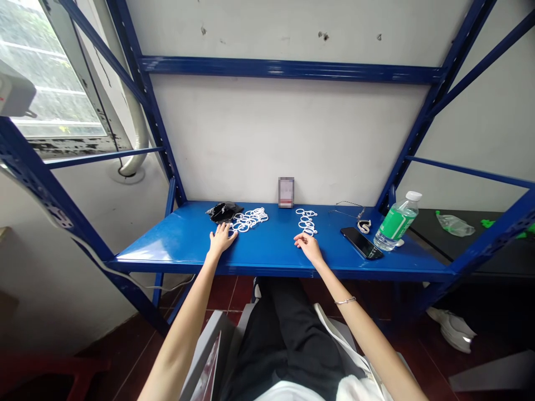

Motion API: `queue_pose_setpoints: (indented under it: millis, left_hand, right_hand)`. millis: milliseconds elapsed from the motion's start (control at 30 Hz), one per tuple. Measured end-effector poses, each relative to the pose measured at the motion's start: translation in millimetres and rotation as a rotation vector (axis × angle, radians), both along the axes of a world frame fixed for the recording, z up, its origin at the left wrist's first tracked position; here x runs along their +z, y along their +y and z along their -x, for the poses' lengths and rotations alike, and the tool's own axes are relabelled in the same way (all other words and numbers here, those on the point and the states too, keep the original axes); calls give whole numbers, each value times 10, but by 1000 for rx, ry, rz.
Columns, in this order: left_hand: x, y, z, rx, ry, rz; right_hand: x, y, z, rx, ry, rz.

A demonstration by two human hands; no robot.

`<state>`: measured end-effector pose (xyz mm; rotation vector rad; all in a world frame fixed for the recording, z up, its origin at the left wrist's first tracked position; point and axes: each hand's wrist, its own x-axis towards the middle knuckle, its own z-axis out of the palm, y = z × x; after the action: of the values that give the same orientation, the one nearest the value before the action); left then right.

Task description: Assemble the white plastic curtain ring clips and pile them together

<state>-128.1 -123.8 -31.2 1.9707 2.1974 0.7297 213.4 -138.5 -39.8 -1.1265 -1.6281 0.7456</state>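
On the blue tabletop, my left hand (222, 238) lies palm down with its fingers apart. Its fingertips reach the near side of a crumpled black plastic bag (224, 211) and the edge of a heap of white rings (251, 219). Farther right, several more white rings (306, 214) lie in a rough column running toward the wall. My right hand (309, 246) rests at the near end of that column, fingers curled together close to the lowest ring. Whatever may be between those fingertips is hidden.
A phone (361, 243), a bottle with a green label (397, 221), a small white looped item (363, 225) and thin-framed glasses (350, 210) occupy the right side. A small blurred-out card or device (286, 192) leans on the wall. Blue posts (412, 133) frame the table.
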Motion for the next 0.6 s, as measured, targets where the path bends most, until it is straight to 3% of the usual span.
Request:
queue_pose_setpoints:
  millis: [167,433,600]
  left_hand:
    - [-45,-166,-223,-8,158,-51]
    - [231,-513,-714,-172,373,66]
    - [209,-552,-939,-270,406,19]
  right_hand:
    - [14,-13,3,2,-10,5]
    - [29,-27,5,2,-32,12]
    - [23,-24,9,2,-40,9]
